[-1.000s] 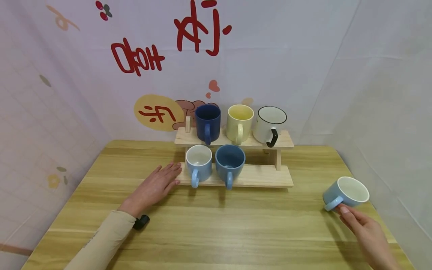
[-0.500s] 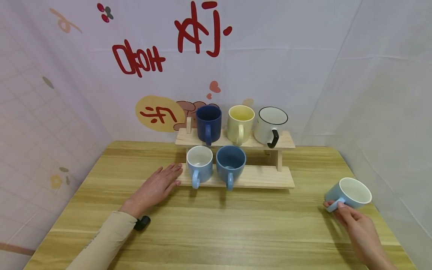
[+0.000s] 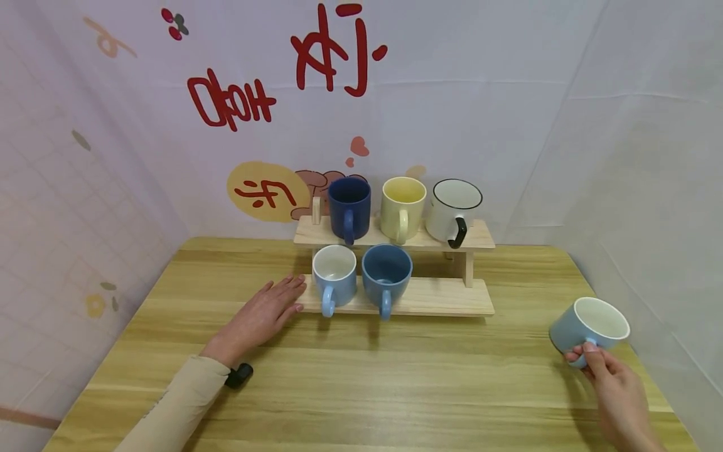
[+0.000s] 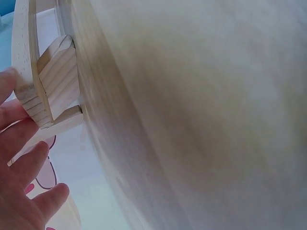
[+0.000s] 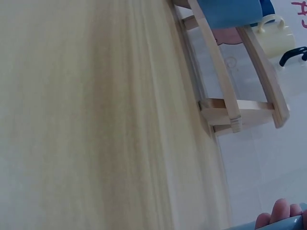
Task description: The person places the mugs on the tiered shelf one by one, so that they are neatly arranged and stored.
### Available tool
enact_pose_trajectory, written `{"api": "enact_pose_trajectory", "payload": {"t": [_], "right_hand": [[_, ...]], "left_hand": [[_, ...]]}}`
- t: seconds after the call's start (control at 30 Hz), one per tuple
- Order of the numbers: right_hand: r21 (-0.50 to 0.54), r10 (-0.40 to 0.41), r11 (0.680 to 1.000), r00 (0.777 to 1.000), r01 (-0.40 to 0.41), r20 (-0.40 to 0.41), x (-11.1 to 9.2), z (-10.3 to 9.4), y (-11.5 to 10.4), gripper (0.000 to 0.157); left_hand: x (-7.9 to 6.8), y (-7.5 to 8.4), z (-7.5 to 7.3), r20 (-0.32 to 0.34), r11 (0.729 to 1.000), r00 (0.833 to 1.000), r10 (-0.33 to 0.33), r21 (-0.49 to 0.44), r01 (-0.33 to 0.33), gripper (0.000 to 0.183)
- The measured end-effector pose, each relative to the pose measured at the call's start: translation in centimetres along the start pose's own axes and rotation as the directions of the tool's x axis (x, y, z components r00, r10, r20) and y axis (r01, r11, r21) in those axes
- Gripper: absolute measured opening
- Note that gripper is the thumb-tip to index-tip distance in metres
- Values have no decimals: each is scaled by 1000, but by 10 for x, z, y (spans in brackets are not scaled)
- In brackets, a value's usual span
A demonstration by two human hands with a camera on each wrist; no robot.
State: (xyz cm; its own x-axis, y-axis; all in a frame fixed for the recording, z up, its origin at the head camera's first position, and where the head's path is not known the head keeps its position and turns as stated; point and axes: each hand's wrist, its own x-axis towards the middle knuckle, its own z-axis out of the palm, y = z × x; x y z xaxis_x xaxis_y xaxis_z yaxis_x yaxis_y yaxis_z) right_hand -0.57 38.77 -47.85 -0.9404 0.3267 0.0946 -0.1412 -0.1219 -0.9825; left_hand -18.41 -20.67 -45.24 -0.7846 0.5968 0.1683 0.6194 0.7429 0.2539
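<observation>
At the right side of the table, my right hand [image 3: 620,390] grips the handle of a light blue mug [image 3: 573,328] with a white inside. The mug tilts a little to the right. In the right wrist view only a few fingertips [image 5: 280,211] and a strip of the mug [image 5: 288,224] show at the bottom corner. With fingers extended, my left hand [image 3: 261,321] touches the left end of a two-tier wooden rack [image 3: 449,296]. Its lower tier bears a light blue mug [image 3: 341,290] with a white inside and a medium blue mug [image 3: 388,279].
On the upper tier stand a dark blue mug [image 3: 351,207], a yellow mug [image 3: 395,210] and a white mug [image 3: 443,216] with a black rim and handle. The wooden table [image 3: 395,383] meets printed white cloth walls [image 3: 480,113] at the back and sides.
My right hand has closed its fingers further round the mug's handle, and hand and mug have shifted slightly right. The left hand stays at the rack's end.
</observation>
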Motion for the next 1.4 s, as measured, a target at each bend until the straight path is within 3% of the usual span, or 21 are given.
{"api": "enact_pose_trajectory", "payload": {"t": [0.27,0.7,1.03,1.4], "right_hand": [[63,-34,998,998,31,51,-2,6,-12,27],[58,-109,993,976,100,188,-8,54,-34,29],[-92,-59,993,974,80,220,-9,98,-42,28],[-263,8,963,967,62,256,-5,139,-38,32]], "left_hand": [[-1,0,3,-4,1000,1000,-4,6,4,53],[-1,2,3,5,1000,1000,-26,-9,26,53],[-1,3,4,-1,999,999,-35,-29,35,51],[-1,4,4,0,999,999,-37,-38,37,51]]}}
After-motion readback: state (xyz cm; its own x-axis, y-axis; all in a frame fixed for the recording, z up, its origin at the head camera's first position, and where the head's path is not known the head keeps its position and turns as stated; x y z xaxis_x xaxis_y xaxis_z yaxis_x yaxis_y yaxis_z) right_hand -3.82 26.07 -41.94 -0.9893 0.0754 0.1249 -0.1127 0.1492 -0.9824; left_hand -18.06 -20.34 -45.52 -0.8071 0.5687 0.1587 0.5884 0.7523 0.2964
